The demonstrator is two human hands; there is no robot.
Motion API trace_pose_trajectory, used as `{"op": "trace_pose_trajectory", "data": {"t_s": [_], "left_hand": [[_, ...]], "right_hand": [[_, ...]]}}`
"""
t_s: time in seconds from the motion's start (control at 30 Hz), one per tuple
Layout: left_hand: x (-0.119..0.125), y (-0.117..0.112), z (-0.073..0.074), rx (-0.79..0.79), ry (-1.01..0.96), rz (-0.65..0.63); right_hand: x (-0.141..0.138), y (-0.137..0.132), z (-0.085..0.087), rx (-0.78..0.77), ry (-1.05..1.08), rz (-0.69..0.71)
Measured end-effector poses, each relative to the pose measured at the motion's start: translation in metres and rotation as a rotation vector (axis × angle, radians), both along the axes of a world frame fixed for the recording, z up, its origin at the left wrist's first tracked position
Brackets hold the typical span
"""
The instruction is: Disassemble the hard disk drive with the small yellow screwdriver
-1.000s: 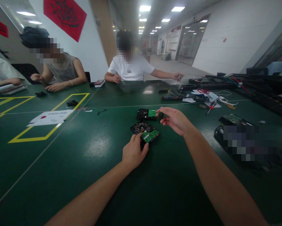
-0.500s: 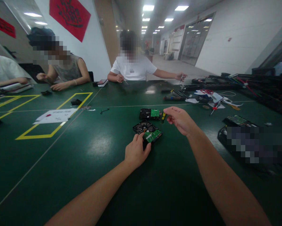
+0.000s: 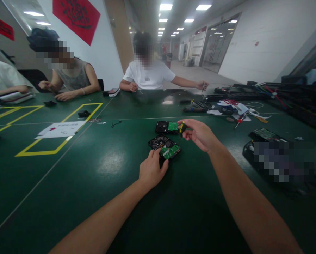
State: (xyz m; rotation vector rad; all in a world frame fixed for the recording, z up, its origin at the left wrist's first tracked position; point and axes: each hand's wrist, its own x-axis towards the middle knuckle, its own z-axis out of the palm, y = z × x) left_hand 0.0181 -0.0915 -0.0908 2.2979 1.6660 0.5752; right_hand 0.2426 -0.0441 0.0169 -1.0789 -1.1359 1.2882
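My left hand (image 3: 152, 169) grips the near-left edge of a hard drive (image 3: 169, 152), with fingertips on top and the thumb at its near side. The drive lies at an angle on the green table, its green circuit board facing up. In my closed right hand (image 3: 197, 133) is a small screwdriver (image 3: 182, 127) with a yellow and black handle; its tip cannot be made out. Just left of that hand, beyond the first drive, lies a second hard drive (image 3: 163, 127), also with a green board showing.
Tools and cables (image 3: 197, 107) lie at the back right, near a red-handled screwdriver (image 3: 238, 122). Circuit boards and dark parts (image 3: 268, 134) sit at the right. A white sheet (image 3: 60, 129) lies within yellow tape at the left. Several people sit across the table.
My right hand has shifted slightly left with the screwdriver, whose handle now overlaps the second drive's right end. My left hand stays on the nearer drive. The whole view moved slightly.
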Motion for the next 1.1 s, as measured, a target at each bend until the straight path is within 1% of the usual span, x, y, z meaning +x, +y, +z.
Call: {"op": "trace_pose_trajectory", "data": {"t_s": [0.23, 0.4, 0.5, 0.77, 0.87, 1.0, 1.1], "left_hand": [[-0.0008, 0.0009, -0.0023, 0.004, 0.002, -0.007], [-0.0005, 0.0006, -0.0007, 0.007, -0.004, -0.008], [0.0001, 0.0006, 0.0001, 0.002, -0.004, -0.004], [-0.0003, 0.0006, 0.0001, -0.01, -0.006, -0.004], [-0.0007, 0.0009, -0.0006, -0.005, -0.007, -0.005], [-0.0009, 0.0007, -0.0006, 0.0, -0.01, -0.006], [-0.0008, 0.0005, 0.0004, -0.004, -0.009, -0.009]], "right_hand": [[0.0004, -0.0017, 0.0014, 0.043, -0.123, -0.072], [-0.0016, -0.002, 0.0011, 0.075, -0.186, -0.082], [-0.0022, -0.0023, 0.0003, 0.054, -0.165, -0.064], [-0.0006, -0.0024, 0.0028, -0.038, 0.001, 0.035], [-0.0003, -0.0038, 0.0046, -0.029, -0.039, 0.036], [-0.0004, -0.0036, 0.0043, 0.0, -0.129, -0.028], [0.0006, -0.0013, 0.0016, 0.033, -0.164, -0.048]]}}
